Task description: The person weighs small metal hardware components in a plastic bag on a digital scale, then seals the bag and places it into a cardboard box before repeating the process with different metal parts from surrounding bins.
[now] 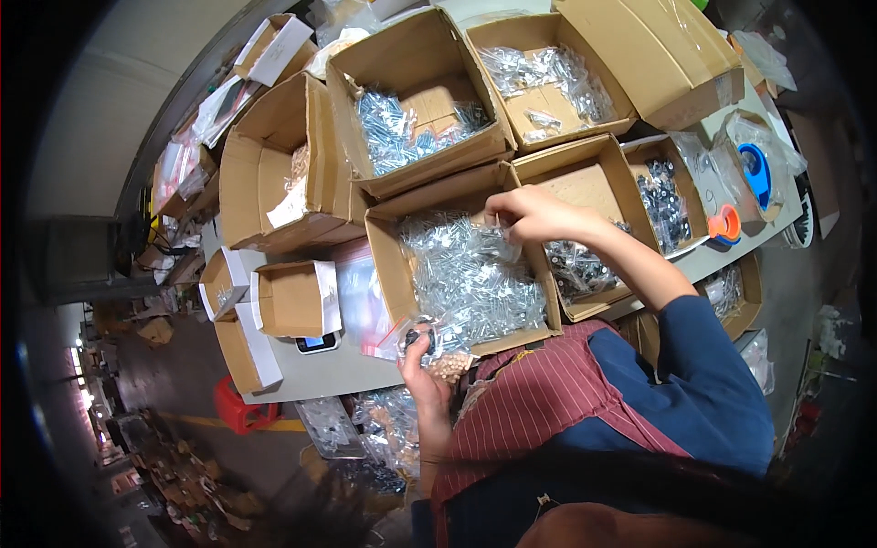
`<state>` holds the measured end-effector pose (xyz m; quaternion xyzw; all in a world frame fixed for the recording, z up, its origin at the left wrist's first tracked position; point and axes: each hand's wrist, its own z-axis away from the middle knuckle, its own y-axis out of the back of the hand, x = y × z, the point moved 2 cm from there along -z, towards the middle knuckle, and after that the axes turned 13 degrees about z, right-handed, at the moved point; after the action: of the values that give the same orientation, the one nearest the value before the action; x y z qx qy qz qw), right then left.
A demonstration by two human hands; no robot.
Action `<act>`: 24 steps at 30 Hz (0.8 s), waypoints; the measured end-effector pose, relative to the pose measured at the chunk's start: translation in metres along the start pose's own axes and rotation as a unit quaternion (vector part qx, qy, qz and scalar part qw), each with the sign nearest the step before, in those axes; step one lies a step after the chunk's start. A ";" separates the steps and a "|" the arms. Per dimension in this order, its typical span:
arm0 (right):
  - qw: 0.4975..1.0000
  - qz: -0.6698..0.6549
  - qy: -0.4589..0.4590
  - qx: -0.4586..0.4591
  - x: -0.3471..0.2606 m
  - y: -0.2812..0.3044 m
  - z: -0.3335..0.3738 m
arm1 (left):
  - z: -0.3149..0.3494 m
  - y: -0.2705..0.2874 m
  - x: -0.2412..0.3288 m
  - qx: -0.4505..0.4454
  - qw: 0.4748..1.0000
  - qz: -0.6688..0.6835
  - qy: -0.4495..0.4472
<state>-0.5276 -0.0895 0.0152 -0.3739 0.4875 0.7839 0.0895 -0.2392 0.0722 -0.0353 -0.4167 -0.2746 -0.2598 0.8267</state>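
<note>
Right hand (534, 215): I am dipping my curled fingers into the far part of the carton (391, 265); whether they are pinching anything, I cannot tell. Bagged screws (480, 288) are lying beneath and nearer me. Left hand (424, 376): I am grasping clear bags at the near edge, one showing a dark piece (417, 336), another tan pegs (450, 367). I am apparently picking out bags; the next move is probably calling for separating one from the heap. Writing: marks are showing on a small box (280, 53) beyond my left fingers, too small for reading.
</note>
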 end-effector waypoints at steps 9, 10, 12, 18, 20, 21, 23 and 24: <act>0.858 -0.502 0.048 -0.099 -0.050 -0.017 0.029 | 0.033 -0.044 -0.010 -0.085 0.995 0.019 0.044; 0.854 -0.507 0.048 -0.107 -0.054 -0.022 0.028 | 0.036 -0.044 -0.011 -0.081 0.996 0.025 0.024; 0.871 -0.474 0.089 -0.092 -0.056 -0.032 0.023 | 0.041 -0.041 -0.011 -0.080 0.993 0.084 0.030; 0.874 -0.475 0.102 -0.024 -0.096 -0.061 0.023 | 0.052 -0.013 0.016 -0.019 0.999 0.034 0.027; 0.929 -0.282 0.221 0.091 -0.112 -0.061 0.028 | 0.058 -0.017 0.034 -0.040 0.999 -0.002 0.010; 0.930 -0.245 0.255 0.098 -0.119 -0.068 0.030 | 0.049 0.003 0.030 -0.054 0.995 0.054 0.062; 0.934 -0.179 0.299 0.082 -0.135 -0.085 0.034 | 0.045 -0.008 0.042 -0.106 0.987 0.108 0.053; 0.936 -0.153 0.312 0.057 -0.147 -0.091 0.036 | 0.040 0.015 0.040 -0.124 0.976 0.151 0.096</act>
<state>-0.3960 0.0193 0.0594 -0.6641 0.4713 0.5757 0.0733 -0.2098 0.1049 0.0036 -0.5260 -0.0932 -0.2028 0.8207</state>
